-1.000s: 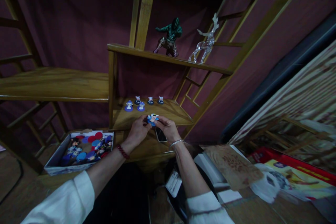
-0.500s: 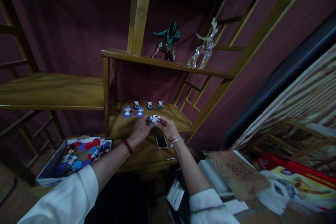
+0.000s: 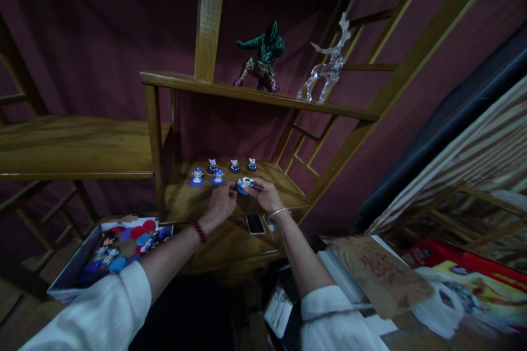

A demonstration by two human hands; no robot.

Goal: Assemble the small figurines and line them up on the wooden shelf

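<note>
The right hand (image 3: 265, 196) pinches a small blue-and-white plastic-looking figurine (image 3: 244, 185) over the brown wooden shelf (image 3: 185, 203), near two purple-and-white figurines (image 3: 218, 176), the left hand (image 3: 222, 201) close against its left edge, grip unclear.

Lighting is dim overall. The maroon wall (image 3: 82, 55) falls to near-black toward the top; soft-edged shadows band the left shelf (image 3: 74, 145). Glints show on the clear deer figurine (image 3: 328, 69). White sleeves (image 3: 105, 312) register among the brightest areas. Wide-angle stretching is marked at the margins; the red-and-yellow package (image 3: 489, 288) reads smeared. Detail on the held figurine (image 3: 244, 186) is soft.
</note>
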